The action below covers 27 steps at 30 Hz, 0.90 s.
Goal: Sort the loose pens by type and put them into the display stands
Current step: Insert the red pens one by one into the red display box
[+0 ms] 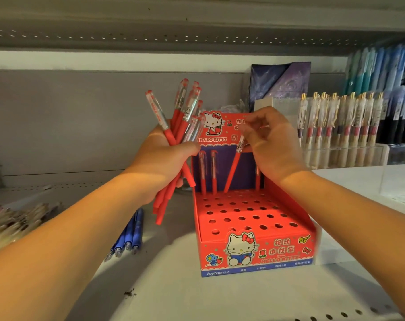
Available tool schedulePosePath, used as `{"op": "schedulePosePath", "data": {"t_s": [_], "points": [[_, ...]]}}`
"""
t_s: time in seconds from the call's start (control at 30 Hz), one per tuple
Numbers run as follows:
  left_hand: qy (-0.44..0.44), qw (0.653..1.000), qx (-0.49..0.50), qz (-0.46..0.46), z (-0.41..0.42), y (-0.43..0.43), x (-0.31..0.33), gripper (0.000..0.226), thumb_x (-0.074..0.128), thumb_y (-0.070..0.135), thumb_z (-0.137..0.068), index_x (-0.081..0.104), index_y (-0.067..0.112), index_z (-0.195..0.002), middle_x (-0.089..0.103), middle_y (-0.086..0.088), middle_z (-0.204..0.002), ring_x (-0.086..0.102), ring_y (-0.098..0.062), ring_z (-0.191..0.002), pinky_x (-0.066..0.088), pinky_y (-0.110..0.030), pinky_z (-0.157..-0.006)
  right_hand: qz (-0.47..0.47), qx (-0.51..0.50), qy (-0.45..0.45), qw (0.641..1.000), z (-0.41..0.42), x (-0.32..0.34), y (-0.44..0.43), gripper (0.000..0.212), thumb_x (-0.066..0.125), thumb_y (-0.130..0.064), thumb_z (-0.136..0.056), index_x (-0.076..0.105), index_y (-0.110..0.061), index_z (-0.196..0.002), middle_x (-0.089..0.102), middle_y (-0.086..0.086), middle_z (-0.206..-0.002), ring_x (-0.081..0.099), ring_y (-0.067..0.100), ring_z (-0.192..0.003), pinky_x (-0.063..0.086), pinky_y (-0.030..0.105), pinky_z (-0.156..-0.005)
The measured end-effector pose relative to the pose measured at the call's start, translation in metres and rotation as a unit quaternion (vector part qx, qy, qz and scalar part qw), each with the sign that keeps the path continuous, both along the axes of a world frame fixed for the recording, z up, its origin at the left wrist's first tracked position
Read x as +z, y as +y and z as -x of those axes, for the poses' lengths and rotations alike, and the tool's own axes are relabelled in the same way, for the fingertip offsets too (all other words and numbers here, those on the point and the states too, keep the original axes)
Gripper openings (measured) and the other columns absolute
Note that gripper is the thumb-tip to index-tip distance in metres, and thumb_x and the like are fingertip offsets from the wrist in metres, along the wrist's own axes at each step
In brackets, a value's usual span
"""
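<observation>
1. In the middle left of the frame, the left hand is clenched around a bundle of red pens. Their capped ends fan upward and their lower ends hang below the fist.
2. Right of centre, the right hand is raised in front of the stand's back card. Its fingers pinch the top of a single red pen.
3. That pen leans, with its lower tip at the back row of holes. Whether it sits in a hole is unclear.
4. The red display stand sits on the shelf at lower centre. Most of the holes in its stepped top are unfilled.
5. Three upright red pens stand in the back row, one partly hidden behind the right wrist.
6. A few blue pens lie on the shelf at the lower left, under the left forearm.
7. A blurred pile of pens lies at the left edge.
8. At the right, a clear stand holds gold-clipped pens.
</observation>
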<state>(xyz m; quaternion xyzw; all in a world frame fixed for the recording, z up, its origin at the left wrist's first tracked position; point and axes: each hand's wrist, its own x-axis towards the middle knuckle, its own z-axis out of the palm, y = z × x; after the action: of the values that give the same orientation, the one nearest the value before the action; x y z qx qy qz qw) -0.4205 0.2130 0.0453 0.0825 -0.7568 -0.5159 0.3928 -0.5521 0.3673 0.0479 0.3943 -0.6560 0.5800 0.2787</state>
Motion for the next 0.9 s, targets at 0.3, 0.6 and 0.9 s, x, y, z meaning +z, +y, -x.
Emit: {"op": "schedulePosePath", "data": {"t_s": [0.3, 0.6, 0.9], "points": [[0.002, 0.998, -0.062, 0.016, 0.001, 0.007, -0.003, 0.019, 0.067, 0.008, -0.085, 0.052, 0.019, -0.087, 0.048, 0.002, -0.041, 0.043, -0.019, -0.029, 0.038, -0.024, -0.036, -0.047, -0.050, 0.079, 0.994, 0.001, -0.008, -0.004, 0.017, 0.073, -0.015, -0.087, 0.058, -0.022, -0.089, 0.057, 0.005, -0.097, 0.064, 0.020, -0.075, 0.058, 0.043, -0.074], [0.001, 0.997, -0.079, 0.001, -0.002, 0.006, -0.003, 0.019, 0.071, 0.016, -0.087, 0.058, 0.011, -0.100, 0.058, -0.019, -0.061, 0.048, -0.024, -0.040, 0.041, -0.025, -0.037, -0.249, -0.015, 0.023, 0.968, 0.002, -0.020, -0.006, 0.022, 0.067, -0.017, -0.091, 0.070, -0.022, -0.112, 0.062, -0.012, -0.080, 0.056, -0.003, -0.067, 0.047, 0.006, -0.069], [0.006, 0.993, -0.120, 0.007, -0.005, 0.011, -0.002, 0.011, 0.069, 0.016, -0.091, 0.059, 0.014, -0.095, 0.047, 0.001, -0.046, 0.046, -0.017, -0.038, 0.038, -0.024, -0.037, -0.047, 0.208, -0.186, 0.959, -0.023, 0.002, -0.005, 0.012, 0.065, -0.008, -0.090, 0.068, -0.018, -0.095, 0.069, 0.003, -0.082, 0.061, 0.013, -0.063, 0.045, 0.024, -0.044]]}}
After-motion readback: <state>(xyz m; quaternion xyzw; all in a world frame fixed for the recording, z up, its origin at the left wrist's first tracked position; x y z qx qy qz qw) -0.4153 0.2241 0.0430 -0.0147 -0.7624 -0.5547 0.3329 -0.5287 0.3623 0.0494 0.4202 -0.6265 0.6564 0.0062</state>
